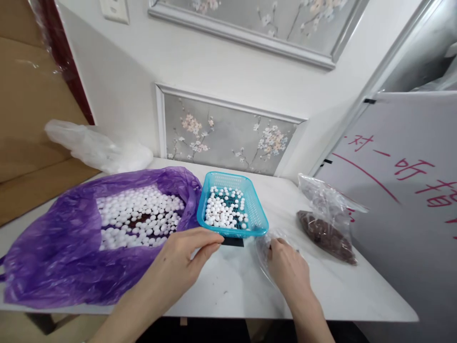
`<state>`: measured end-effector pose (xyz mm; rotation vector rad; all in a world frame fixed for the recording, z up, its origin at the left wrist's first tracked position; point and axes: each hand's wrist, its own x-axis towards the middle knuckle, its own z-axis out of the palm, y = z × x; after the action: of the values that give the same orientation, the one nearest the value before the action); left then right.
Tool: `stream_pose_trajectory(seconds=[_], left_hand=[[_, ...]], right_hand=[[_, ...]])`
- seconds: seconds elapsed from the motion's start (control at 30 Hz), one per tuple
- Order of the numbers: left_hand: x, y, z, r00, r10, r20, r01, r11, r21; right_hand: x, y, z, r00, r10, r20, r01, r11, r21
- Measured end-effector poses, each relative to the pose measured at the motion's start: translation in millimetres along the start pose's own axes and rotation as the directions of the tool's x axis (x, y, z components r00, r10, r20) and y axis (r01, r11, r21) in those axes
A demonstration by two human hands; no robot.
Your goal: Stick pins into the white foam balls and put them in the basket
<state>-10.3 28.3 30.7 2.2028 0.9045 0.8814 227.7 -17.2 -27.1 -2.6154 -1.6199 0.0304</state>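
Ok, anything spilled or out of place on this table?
Only something minor: a few small dark specks show on the white tabletop nearer than the blue basket, perhaps stray crumbs. The white balls look contained in basket and purple bag.

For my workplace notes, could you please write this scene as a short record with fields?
Left hand: near basket's front rim; contact unclear
Right hand: fingers curled at clear plastic; grip unclear
Blue basket: holds white balls
Purple bag: open, left of basket, more white balls inside
Far right of table: clear bag, brown contents
Whiteboard: red writing
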Motion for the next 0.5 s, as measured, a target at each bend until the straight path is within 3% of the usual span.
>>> stream_pose_trajectory(seconds=[0.07, 0.17, 0.23, 0.3, 0.43, 0.5], left_hand=[[-2.0, 4.1, 14.1, 0.999, 0.001, 0.052, 0.001, 0.999, -0.045], [-2.4, 11.7, 43.3, 0.973, 0.025, 0.229, -0.011, 0.998, -0.060], [1.1, 16.4, 65.6, 0.947, 0.002, 0.320, -0.008, 1.000, 0.019], [8.1, 18.9, 85.7, 0.943, -0.054, 0.327, 0.007, 0.989, 0.145], [28.4, 19.7, 113.7, 0.947, -0.113, 0.300, 0.031, 0.964, 0.263], [38.5, 21.3, 124.3, 0.948, -0.123, 0.294, 0.032, 0.954, 0.298]], right_hand=[[-0.6, 1.9, -1.1, 1.000, -0.009, -0.026, 0.010, 1.000, 0.022], [-4.5, 6.2, -4.8, 0.994, -0.095, -0.058, 0.100, 0.991, 0.084], [-8.8, 12.9, -9.9, 0.981, -0.184, -0.061, 0.191, 0.971, 0.141], [-12.8, 24.1, -16.3, 0.973, -0.215, -0.084, 0.228, 0.955, 0.190], [-14.3, 48.3, -22.7, 0.975, -0.035, -0.218, 0.085, 0.971, 0.225], [-11.6, 53.7, -19.1, 0.973, 0.004, -0.230, 0.050, 0.972, 0.229]])
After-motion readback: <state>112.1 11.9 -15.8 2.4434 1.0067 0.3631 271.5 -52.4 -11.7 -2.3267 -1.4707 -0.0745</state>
